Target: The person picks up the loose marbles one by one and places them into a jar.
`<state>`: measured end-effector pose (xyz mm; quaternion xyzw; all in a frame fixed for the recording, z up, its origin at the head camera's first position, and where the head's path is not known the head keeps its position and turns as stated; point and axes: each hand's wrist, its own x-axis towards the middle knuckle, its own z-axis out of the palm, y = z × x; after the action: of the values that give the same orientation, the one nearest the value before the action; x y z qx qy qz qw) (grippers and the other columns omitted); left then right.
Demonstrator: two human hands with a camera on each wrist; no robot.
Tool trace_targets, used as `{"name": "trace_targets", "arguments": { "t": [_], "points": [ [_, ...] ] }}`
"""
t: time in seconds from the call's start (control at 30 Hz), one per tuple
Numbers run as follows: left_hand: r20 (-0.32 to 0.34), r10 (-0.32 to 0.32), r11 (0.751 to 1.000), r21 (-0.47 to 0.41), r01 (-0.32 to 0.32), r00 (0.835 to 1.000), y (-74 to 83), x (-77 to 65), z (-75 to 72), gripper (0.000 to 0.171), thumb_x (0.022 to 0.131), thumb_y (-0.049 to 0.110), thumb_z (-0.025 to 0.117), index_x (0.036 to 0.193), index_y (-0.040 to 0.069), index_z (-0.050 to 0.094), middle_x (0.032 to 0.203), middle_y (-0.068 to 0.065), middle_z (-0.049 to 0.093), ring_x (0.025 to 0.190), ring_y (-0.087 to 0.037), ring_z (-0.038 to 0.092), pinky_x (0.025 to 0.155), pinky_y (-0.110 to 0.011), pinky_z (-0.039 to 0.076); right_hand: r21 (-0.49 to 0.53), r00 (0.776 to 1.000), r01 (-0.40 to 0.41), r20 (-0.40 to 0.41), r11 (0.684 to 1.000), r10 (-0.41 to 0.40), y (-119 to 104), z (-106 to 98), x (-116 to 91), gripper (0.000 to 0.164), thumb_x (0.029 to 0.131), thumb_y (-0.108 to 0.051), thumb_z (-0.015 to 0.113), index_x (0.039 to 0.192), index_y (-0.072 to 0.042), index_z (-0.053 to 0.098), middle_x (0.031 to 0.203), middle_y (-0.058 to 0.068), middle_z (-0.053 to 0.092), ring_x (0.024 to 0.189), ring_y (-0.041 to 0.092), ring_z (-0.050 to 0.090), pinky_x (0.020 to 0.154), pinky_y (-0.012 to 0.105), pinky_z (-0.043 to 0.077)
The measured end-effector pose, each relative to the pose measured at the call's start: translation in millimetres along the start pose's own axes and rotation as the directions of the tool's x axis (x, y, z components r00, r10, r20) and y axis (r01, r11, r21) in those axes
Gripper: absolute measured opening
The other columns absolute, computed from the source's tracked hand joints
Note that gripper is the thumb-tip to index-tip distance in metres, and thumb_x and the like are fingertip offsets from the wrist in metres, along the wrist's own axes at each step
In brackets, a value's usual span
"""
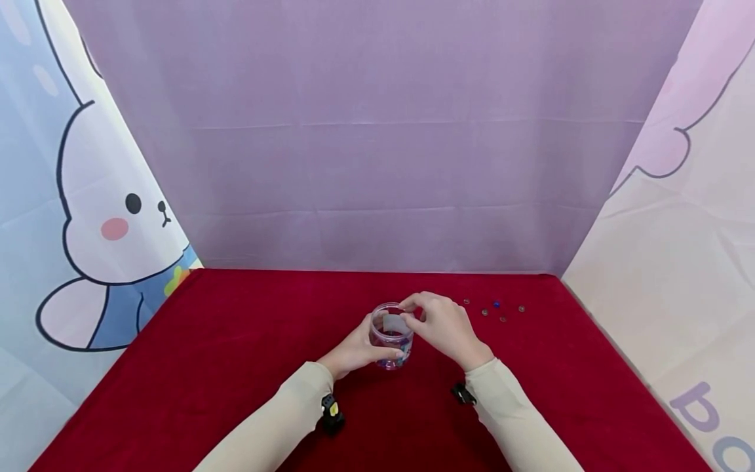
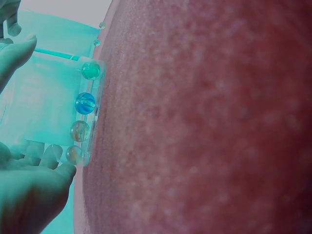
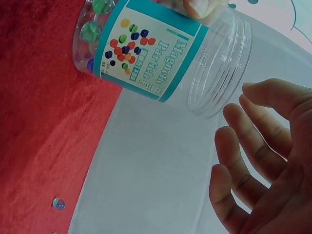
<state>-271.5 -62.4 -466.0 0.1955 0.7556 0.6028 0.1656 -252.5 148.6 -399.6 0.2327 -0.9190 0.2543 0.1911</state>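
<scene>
A clear plastic jar (image 1: 385,362) without a lid stands mid-table, and my left hand (image 1: 352,351) grips its side, thumb in front. Its printed label (image 3: 146,53) has a teal border. Several glass marbles lie at the jar's bottom, among them a blue marble (image 2: 85,103) and a green marble (image 3: 91,31). Over the right side of the mouth is my right hand (image 1: 444,326), fingertips right at the rim. In the right wrist view these fingers (image 3: 229,141) are loosely bent and spread, and nothing shows between them.
Loose marbles lie on the red cloth (image 1: 248,341) to the right, beyond my right hand, including a blue one (image 1: 497,305) and a clear one (image 1: 522,308). A purple curtain (image 1: 377,183) closes off the back, and printed cloth panels (image 1: 678,275) flank the table.
</scene>
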Motion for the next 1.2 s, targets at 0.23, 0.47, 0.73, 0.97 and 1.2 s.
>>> {"name": "trace_targets", "arguments": {
  "t": [0.23, 0.47, 0.73, 0.97, 1.2],
  "points": [
    [0.001, 0.000, 1.000, -0.013, 0.000, 1.000, 0.6, -1.4, -0.8, 0.093, 0.085, 0.028, 0.083, 0.155, 0.015, 0.023, 0.146, -0.008, 0.043, 0.129, -0.026, 0.045, 0.108, -0.052, 0.039, -0.015, 1.000, -0.015, -0.015, 1.000, 0.015, 2.4, -4.4, -1.4, 0.017, 0.089, -0.025, 0.078, 0.106, -0.023, 0.076, 0.098, -0.009, 0.070, 0.068, 0.004, 0.058, 0.053, 0.023, 0.048],
    [0.003, 0.001, 1.000, -0.013, -0.001, 1.000, 3.1, -3.0, -1.5, 0.092, 0.085, 0.028, 0.082, 0.155, 0.016, 0.023, 0.147, -0.008, 0.041, 0.130, -0.027, 0.044, 0.109, -0.055, 0.037, -0.039, 1.000, -0.025, -0.016, 0.999, 0.025, 9.3, -12.7, -4.2, 0.018, 0.089, -0.023, 0.078, 0.107, -0.021, 0.076, 0.098, -0.007, 0.070, 0.068, 0.005, 0.057, 0.051, 0.023, 0.048],
    [0.003, -0.004, 1.000, -0.005, 0.004, 1.000, 4.8, -4.1, -2.8, 0.095, 0.085, 0.030, 0.083, 0.156, 0.015, 0.022, 0.149, -0.008, 0.040, 0.132, -0.028, 0.043, 0.109, -0.055, 0.036, -0.066, 0.998, -0.065, -0.023, 0.996, 0.064, 21.3, -23.8, -7.0, 0.019, 0.089, -0.025, 0.078, 0.108, -0.023, 0.075, 0.098, -0.006, 0.069, 0.069, 0.006, 0.057, 0.052, 0.025, 0.047],
    [-0.006, -0.010, 1.000, 0.006, 0.010, 1.000, 6.2, -5.1, -2.3, 0.097, 0.084, 0.031, 0.083, 0.157, 0.014, 0.021, 0.150, -0.008, 0.039, 0.133, -0.028, 0.042, 0.110, -0.055, 0.036, -0.074, 0.992, -0.123, -0.036, 0.990, 0.121, 37.8, -31.5, -13.7, 0.019, 0.088, -0.024, 0.079, 0.107, -0.023, 0.074, 0.094, -0.007, 0.068, 0.070, 0.008, 0.058, 0.054, 0.028, 0.048],
    [-0.010, -0.010, 1.000, 0.009, 0.010, 1.000, 5.2, -5.1, -2.9, 0.096, 0.084, 0.031, 0.083, 0.156, 0.015, 0.022, 0.151, -0.007, 0.037, 0.132, -0.027, 0.042, 0.108, -0.054, 0.038, -0.082, 0.985, -0.170, -0.031, 0.982, 0.168, 54.5, -39.3, -19.5, 0.018, 0.089, -0.022, 0.077, 0.106, -0.022, 0.074, 0.094, -0.007, 0.068, 0.068, 0.009, 0.057, 0.052, 0.030, 0.046]
  ]
}}
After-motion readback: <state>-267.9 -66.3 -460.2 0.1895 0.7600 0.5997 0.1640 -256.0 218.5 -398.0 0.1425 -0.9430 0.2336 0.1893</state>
